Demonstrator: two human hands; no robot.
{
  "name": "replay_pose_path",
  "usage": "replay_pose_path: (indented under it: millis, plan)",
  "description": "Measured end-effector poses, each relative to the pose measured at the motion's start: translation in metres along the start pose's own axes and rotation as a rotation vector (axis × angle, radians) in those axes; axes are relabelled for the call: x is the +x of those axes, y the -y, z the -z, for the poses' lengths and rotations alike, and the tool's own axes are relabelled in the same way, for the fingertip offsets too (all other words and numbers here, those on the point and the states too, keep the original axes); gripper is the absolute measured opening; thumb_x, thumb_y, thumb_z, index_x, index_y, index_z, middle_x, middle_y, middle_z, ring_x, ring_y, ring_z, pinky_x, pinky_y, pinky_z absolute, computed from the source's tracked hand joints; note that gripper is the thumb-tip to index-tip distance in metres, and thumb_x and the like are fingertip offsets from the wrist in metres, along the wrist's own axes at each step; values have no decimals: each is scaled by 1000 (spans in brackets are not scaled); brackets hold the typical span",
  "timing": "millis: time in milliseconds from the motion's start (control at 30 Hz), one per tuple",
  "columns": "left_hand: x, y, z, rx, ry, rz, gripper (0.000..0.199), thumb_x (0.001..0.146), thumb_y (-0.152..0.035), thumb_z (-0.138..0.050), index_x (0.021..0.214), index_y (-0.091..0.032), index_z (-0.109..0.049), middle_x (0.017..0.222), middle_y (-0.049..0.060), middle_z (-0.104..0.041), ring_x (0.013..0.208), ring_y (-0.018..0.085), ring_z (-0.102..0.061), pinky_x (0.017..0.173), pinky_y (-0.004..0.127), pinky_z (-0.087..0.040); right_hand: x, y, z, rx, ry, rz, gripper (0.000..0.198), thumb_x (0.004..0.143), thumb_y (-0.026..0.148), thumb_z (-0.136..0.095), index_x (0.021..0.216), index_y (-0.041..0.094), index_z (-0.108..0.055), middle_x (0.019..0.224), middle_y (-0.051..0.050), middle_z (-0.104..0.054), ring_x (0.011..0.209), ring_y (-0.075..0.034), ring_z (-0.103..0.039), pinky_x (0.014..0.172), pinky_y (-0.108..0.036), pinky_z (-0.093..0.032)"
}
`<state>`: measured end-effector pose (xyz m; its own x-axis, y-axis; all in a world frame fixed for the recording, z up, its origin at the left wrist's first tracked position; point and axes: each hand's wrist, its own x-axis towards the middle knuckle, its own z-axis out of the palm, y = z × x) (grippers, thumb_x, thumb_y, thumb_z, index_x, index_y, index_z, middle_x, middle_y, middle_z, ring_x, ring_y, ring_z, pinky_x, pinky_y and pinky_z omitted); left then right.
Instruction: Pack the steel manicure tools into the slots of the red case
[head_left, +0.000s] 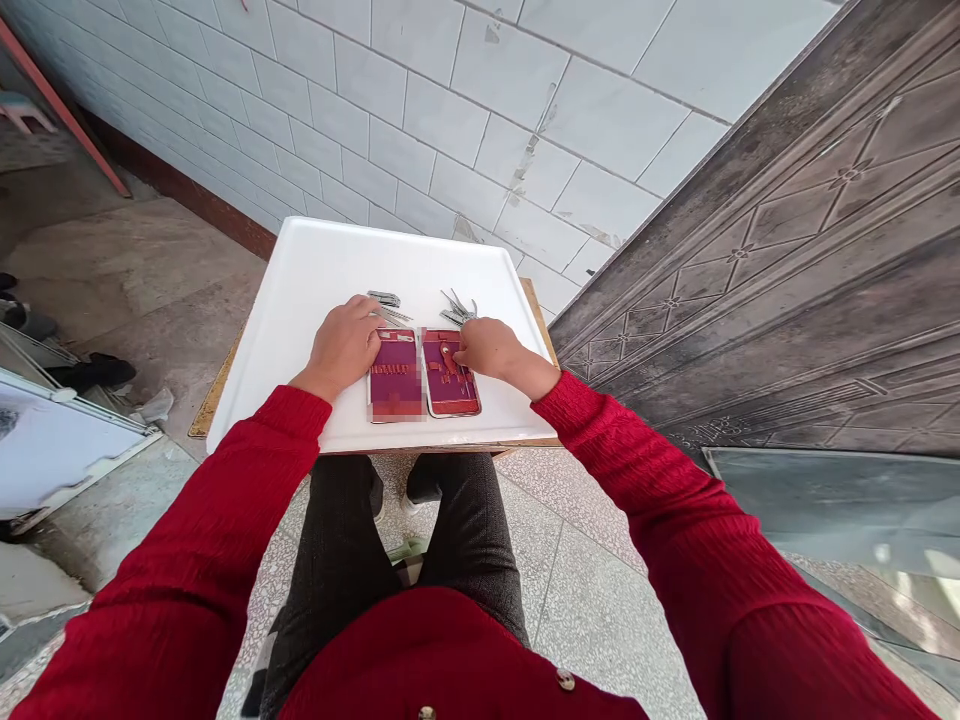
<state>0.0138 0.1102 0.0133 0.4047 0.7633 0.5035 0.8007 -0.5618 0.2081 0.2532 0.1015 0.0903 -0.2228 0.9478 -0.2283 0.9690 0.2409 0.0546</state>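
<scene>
An open manicure case with a red and purple lining lies flat on a white tabletop. Small loops run across its left half, and a red strap with a snap sits in its right half. My left hand is closed at the case's upper left corner, thumb along the edge. Over the right half, my right hand is pinched by the strap; its fingers hide whatever is between them. Silver nail clippers and several thin metal tools lie beyond the left half. More metal manicure tools are bunched beyond the right half.
The white tabletop has a raised rim and rests on a wooden base. A white tiled wall stands behind it. A dark patterned metal door is close on the right. A white-panelled object stands at the left.
</scene>
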Motion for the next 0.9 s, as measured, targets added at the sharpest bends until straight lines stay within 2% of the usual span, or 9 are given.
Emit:
replay_pose_path:
  millis: [133, 233, 333, 533, 733, 900]
  plan:
    - [0, 0, -1, -10, -7, -2, 32, 92, -11, -44, 93, -19, -75, 122, 13, -73, 122, 32, -64, 96, 51, -57, 4, 6, 11, 100, 200, -6, 16, 91, 13, -66, 79, 13, -77, 69, -9, -75, 81, -24, -76, 79, -32, -59]
    - [0, 1, -3, -9, -16, -8, 31, 90, -9, -45, 93, -18, -75, 122, 13, -72, 122, 32, -64, 96, 51, -58, 10, 5, 11, 249, 257, -66, 23, 89, 8, -66, 67, 14, -72, 61, -5, -72, 70, -20, -75, 76, -30, -61]
    - [0, 3, -5, -4, -24, -21, 30, 89, -9, -46, 91, -18, -74, 121, 13, -72, 121, 33, -64, 95, 51, -57, 15, 1, 6, 342, 259, -126, 26, 85, 8, -70, 61, 15, -67, 57, -4, -70, 63, -18, -71, 69, -29, -61]
    - [0, 4, -11, -34, -31, -32, 27, 87, -5, -46, 90, -17, -71, 117, 14, -72, 117, 34, -64, 92, 51, -57, 20, -2, -4, 495, 217, -198, 19, 79, 6, -78, 64, 13, -68, 51, -3, -65, 50, -16, -63, 53, -27, -57]
    - [1, 7, -17, -44, -26, -51, 25, 88, -4, -46, 85, -18, -66, 108, 13, -71, 111, 32, -64, 89, 49, -57, 24, 7, -2, 409, 200, -238, 30, 73, -6, -78, 57, 14, -62, 46, -2, -59, 50, -17, -65, 51, -27, -57]
    - [0, 11, -22, -8, -42, -98, 23, 89, -4, -48, 87, -18, -65, 109, 12, -71, 111, 30, -65, 90, 46, -57, 18, 11, 0, 555, 193, -283, 23, 75, -1, -82, 66, 11, -64, 47, -2, -61, 40, -11, -55, 42, -23, -53]
